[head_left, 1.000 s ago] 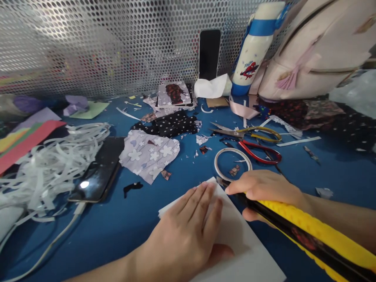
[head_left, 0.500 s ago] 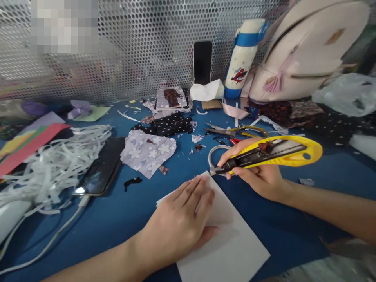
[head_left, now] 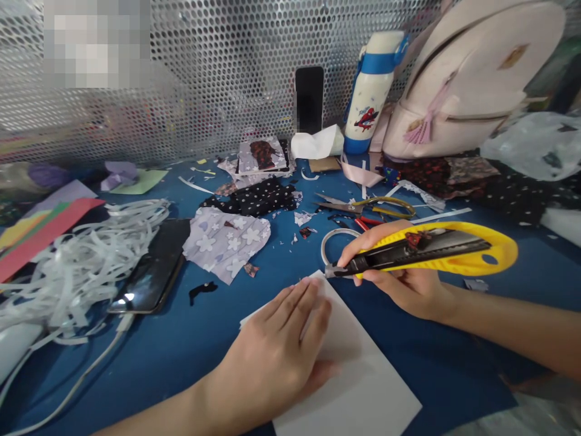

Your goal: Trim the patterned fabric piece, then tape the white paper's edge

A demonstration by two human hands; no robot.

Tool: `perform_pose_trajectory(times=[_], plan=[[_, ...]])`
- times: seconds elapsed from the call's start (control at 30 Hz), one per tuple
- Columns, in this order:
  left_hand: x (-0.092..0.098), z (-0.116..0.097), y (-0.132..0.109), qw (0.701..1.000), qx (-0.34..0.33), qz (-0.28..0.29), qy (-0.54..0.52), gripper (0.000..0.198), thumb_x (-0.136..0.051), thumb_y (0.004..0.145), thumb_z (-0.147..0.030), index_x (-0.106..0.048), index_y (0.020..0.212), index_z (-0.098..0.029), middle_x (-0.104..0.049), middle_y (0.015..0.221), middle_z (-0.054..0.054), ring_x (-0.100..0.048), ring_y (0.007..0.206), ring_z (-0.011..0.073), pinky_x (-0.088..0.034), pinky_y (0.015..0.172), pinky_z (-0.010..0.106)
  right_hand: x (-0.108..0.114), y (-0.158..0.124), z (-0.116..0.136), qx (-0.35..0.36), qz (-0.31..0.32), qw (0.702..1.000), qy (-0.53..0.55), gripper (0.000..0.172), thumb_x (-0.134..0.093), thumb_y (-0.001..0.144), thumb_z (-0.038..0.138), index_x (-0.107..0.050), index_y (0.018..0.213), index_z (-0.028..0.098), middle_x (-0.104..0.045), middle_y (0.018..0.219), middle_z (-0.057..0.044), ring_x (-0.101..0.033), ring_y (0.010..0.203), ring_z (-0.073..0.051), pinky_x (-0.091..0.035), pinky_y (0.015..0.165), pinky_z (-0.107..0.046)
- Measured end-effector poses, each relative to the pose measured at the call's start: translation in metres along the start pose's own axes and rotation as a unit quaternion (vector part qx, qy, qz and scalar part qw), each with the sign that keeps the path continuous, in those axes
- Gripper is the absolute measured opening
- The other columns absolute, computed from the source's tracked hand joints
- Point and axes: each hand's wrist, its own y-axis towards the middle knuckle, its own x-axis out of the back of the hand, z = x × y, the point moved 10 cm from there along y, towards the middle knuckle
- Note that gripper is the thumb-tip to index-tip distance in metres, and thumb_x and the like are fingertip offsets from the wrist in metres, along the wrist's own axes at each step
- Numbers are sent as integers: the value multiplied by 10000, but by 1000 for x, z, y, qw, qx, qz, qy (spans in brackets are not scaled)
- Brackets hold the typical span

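Observation:
My left hand (head_left: 281, 339) lies flat over a white sheet of paper (head_left: 363, 375), fingers stretched toward its far corner. In my right hand (head_left: 403, 284) is a yellow utility knife (head_left: 422, 248), held between thumb and fingers. Its metal tip is at the paper's far corner, just beyond my left fingertips; whether it touches the paper I cannot tell. Behind the knife tip a roll of tape (head_left: 325, 245) is partly hidden by my right hand. A pair of yellow-handled scissors (head_left: 354, 207) lies further back.
At left are a phone on a cable (head_left: 152, 266) and tangled white strips (head_left: 68, 266). Beyond my left hand lie flowered fabric (head_left: 224, 239) and black dotted fabric (head_left: 261, 197). A bottle (head_left: 370, 91), a backpack (head_left: 472, 79) and an upright phone (head_left: 309, 97) stand along the perforated metal panel (head_left: 204, 72).
The knife's handle end has swung slightly to the right and down, its tip staying near the paper's corner. My left hand keeps its place on the paper. The view has shifted slightly.

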Motion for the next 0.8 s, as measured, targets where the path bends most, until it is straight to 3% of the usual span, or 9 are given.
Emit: perform_pose_trajectory(times=[0.13, 0.3, 0.5, 0.63, 0.73, 0.8], plan=[[1, 0, 1, 1000, 0, -2, -2, 532, -331, 1062, -426, -669, 1154, -26, -691, 1247, 214, -674, 1173, 335, -623, 920, 434, -3, 4, 3, 2, 22, 999, -39, 84, -605, 936, 233, -643, 1004, 263, -711, 939, -20, -664, 668, -155, -577, 650, -303], [2, 0, 3, 1000, 1, -9, -1, 512, -330, 1067, -396, -673, 1146, -25, -698, 1235, 210, -672, 1173, 335, -625, 916, 431, -8, 7, 8, 13, 54, 996, -66, 79, -590, 946, 211, -634, 946, 277, -701, 834, 8, -667, 681, -150, -567, 659, -289], [2, 0, 3, 1000, 2, -16, -7, 603, -307, 1062, -483, -686, 1114, -17, -701, 1222, 218, -681, 1154, 346, -623, 915, 440, -5, 3, 12, 17, 3, 999, -45, 260, -731, 863, 214, -573, 1062, 268, -732, 962, -24, -715, 885, -176, -583, 795, -299], [1, 0, 2, 1000, 2, -9, -4, 574, -316, 1063, -454, -679, 1134, -15, -688, 1245, 225, -676, 1165, 345, -623, 912, 443, -5, 6, 10, 17, 25, 999, -11, 257, -722, 876, 216, -593, 1093, 265, -738, 1009, -30, -724, 918, -172, -583, 822, -294], [0, -1, 2, 1000, -1, -1, 4, 534, -309, 1066, -410, -670, 1153, -25, -683, 1254, 225, -679, 1160, 338, -630, 896, 436, 16, 16, 7, 34, -15, 998, -43, 226, -653, 926, 233, -617, 1148, 258, -743, 1093, -49, -719, 979, -192, -572, 891, -336], [-1, -2, 1, 1000, -1, 7, 13, 528, -290, 1070, -397, -661, 1173, -36, -679, 1260, 223, -681, 1157, 334, -634, 886, 431, 24, 22, 11, 95, -15, 987, -125, 279, -643, 930, 217, -628, 1205, 262, -717, 1213, -54, -674, 1128, -218, -543, 967, -367]])
